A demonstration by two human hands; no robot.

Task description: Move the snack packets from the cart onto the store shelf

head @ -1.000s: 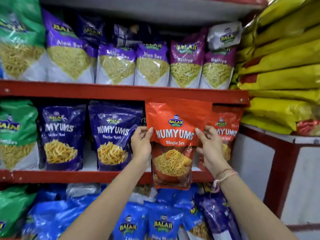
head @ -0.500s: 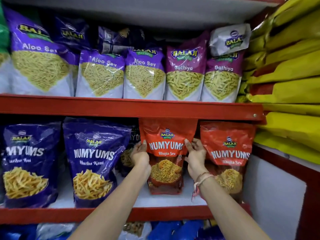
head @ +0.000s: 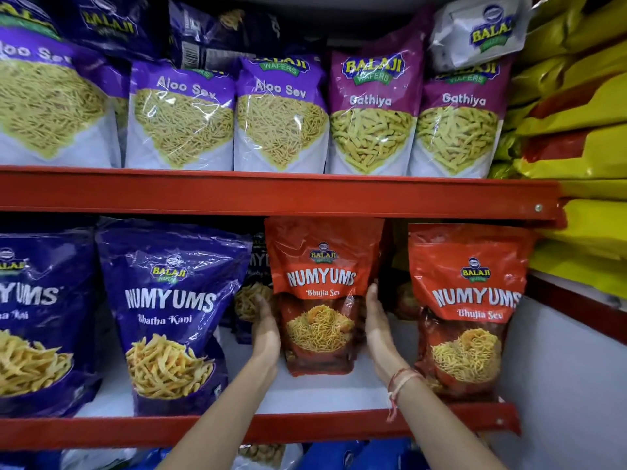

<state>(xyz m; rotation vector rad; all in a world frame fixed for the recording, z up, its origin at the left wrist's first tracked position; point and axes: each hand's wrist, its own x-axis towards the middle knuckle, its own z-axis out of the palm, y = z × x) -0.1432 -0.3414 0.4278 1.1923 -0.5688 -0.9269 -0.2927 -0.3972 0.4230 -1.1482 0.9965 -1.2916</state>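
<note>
An orange snack packet (head: 320, 300) is held upright on the shelf (head: 305, 425), pressed at mid-height between the flat left hand (head: 266, 329) and right hand (head: 378, 325). The pouch is judged light, soft and crushable; its side edges are best gripped.

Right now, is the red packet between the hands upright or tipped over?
Upright: the red Bhujia Sev packet stands on the shelf, label facing out, left hand and right hand flanking it.

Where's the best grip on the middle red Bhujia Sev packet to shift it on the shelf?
Take the red packet by its two side edges at mid-height, coming straight in from the front. It stands upright and face-on, so both edges are exposed, with gaps beside it. The left hand and right hand already flank it there. The top sits close under the upper shelf, leaving little room from above.
</note>
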